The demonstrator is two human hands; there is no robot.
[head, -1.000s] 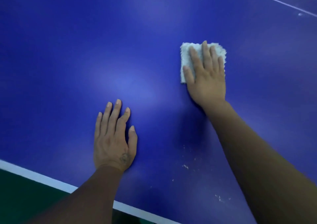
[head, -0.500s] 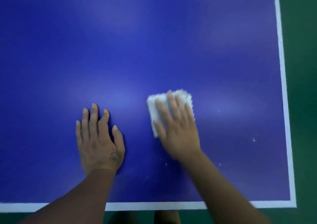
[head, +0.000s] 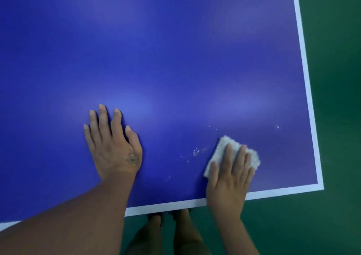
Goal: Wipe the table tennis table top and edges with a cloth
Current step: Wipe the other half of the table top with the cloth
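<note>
The blue table tennis table top [head: 175, 59] fills most of the view, with a white line along its near edge [head: 166, 206] and right edge [head: 304, 79]. My right hand [head: 228, 178] presses flat, fingers straight, on a white cloth [head: 222, 149] near the table's near right corner. My left hand [head: 113, 143] rests flat on the blue surface to the left, fingers spread. White crumbs [head: 197, 152] lie between the two hands, just left of the cloth.
Green floor [head: 336, 118] lies beyond the right edge and below the near edge. My bare feet [head: 172, 233] stand on it just under the near edge. A small white speck [head: 277, 126] sits near the right line.
My right hand has slid the cloth toward me and to the right, from mid-table to near the right corner. The left hand has stayed flat in place while the view shifted.
</note>
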